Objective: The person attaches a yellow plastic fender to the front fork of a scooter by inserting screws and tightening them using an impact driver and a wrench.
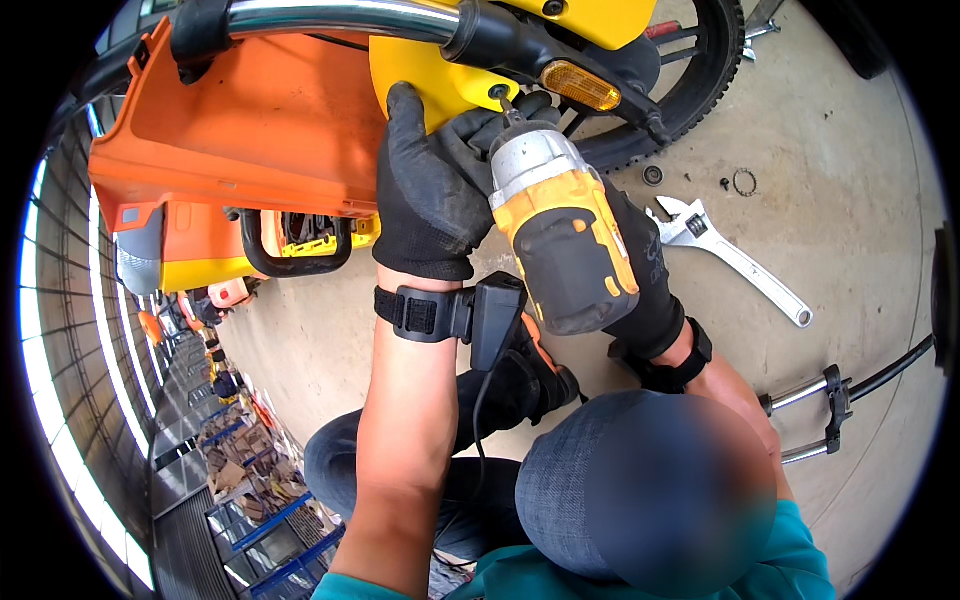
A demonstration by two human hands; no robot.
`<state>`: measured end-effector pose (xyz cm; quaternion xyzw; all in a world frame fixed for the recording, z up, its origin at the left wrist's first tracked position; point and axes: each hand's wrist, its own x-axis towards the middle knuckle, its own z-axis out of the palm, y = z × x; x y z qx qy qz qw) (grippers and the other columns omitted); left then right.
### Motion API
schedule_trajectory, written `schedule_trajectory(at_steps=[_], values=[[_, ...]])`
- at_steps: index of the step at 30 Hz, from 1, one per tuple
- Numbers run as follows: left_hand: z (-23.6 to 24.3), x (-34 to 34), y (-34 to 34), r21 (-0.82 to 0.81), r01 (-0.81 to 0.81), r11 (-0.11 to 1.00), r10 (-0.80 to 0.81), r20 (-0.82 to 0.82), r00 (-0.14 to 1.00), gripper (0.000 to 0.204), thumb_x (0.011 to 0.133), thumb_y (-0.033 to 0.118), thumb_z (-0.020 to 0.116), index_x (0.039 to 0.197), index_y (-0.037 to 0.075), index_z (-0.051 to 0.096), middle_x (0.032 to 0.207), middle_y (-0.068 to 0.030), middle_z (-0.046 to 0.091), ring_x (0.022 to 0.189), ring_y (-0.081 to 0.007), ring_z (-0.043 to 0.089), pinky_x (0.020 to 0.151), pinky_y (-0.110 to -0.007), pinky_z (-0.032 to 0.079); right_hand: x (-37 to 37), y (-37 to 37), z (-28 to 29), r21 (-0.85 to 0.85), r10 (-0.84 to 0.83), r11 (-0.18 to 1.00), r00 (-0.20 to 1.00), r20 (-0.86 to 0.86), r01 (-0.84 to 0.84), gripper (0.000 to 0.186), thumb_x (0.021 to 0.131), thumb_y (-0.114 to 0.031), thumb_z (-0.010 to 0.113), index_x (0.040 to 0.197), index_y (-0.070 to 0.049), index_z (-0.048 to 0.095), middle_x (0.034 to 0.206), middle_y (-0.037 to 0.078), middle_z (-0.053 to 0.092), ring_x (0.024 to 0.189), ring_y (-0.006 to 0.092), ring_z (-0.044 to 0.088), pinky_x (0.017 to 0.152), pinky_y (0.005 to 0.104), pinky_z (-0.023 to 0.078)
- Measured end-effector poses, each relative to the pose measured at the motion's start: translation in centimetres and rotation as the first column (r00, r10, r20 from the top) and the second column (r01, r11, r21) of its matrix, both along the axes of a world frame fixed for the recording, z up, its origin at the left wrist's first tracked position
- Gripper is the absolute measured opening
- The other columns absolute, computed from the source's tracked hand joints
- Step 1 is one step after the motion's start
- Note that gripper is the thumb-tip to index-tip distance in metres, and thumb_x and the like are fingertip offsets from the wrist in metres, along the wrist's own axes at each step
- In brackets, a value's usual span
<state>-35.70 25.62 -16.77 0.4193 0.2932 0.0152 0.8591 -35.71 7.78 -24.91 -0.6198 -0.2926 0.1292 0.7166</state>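
My left hand [432,190], in a black work glove, pinches the lower edge of a yellow plastic panel [440,85]. Its thumb lies on the panel's face, and its fingers reach toward the driver's tip. My right hand [642,275], also gloved, is closed round a yellow and black impact driver [570,240]; the tool's body hides most of its grip. The driver's bit meets a dark bolt [499,92] in the panel's corner. Just right of the bolt is an amber indicator light [580,86] on a black arm.
An orange plastic body [260,120] fills the upper left under a chrome tube [340,20]. A black-tyred wheel [715,70] stands upper right. On the floor lie an adjustable wrench [745,262], a small bearing [652,176], a metal ring [745,182] and a two-pronged metal part [835,410].
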Motion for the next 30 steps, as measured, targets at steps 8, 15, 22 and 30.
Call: schedule_trajectory(at_steps=[8,15,22,30], values=[[0.2,-0.1,-0.1,-0.106,0.010,0.994,-0.011,-0.008,1.000,0.090,0.092,0.067,0.033,0.143,-0.006,0.027,0.140,-0.0325,0.039,0.129,-0.0452,0.042,0.102,-0.057,0.040,-0.2,0.1,-0.2,-0.043,-0.029,0.998,0.995,0.100,0.034,0.058,0.069,-0.023,0.080,0.115,-0.002,0.053,0.101,0.017,0.061,0.088,0.0340,0.062,0.077,0.0399,0.049],[0.1,-0.1,-0.2,-0.128,-0.006,0.992,0.008,0.011,1.000,0.083,0.094,0.062,0.035,0.142,-0.005,0.030,0.137,-0.0313,0.043,0.126,-0.0440,0.045,0.101,-0.057,0.041,-0.2,0.2,-0.4,-0.030,-0.019,0.999,0.996,0.082,0.021,0.061,0.070,-0.022,0.080,0.119,-0.001,0.051,0.103,0.017,0.061,0.090,0.0340,0.062,0.078,0.0401,0.049],[-1.3,0.0,-1.5,0.025,-0.053,0.998,0.050,0.111,0.993,0.064,0.098,0.045,0.045,0.137,-0.005,0.036,0.133,-0.0312,0.047,0.125,-0.0420,0.047,0.104,-0.053,0.041,-0.3,-1.7,-1.0,-0.030,0.094,0.995,0.995,0.027,-0.093,0.058,0.071,-0.024,0.078,0.119,0.000,0.054,0.105,0.017,0.061,0.090,0.0349,0.061,0.079,0.0405,0.048],[-2.2,1.0,-3.1,-0.293,-0.253,0.922,0.298,0.117,0.947,0.061,0.092,0.040,0.060,0.132,-0.002,0.040,0.133,-0.0227,0.048,0.127,-0.0380,0.045,0.106,-0.056,0.039,-2.5,-5.9,-3.2,0.044,0.121,0.993,0.906,-0.405,-0.113,0.045,0.072,-0.021,0.077,0.110,-0.002,0.062,0.104,0.015,0.066,0.093,0.0316,0.064,0.082,0.0384,0.050]])
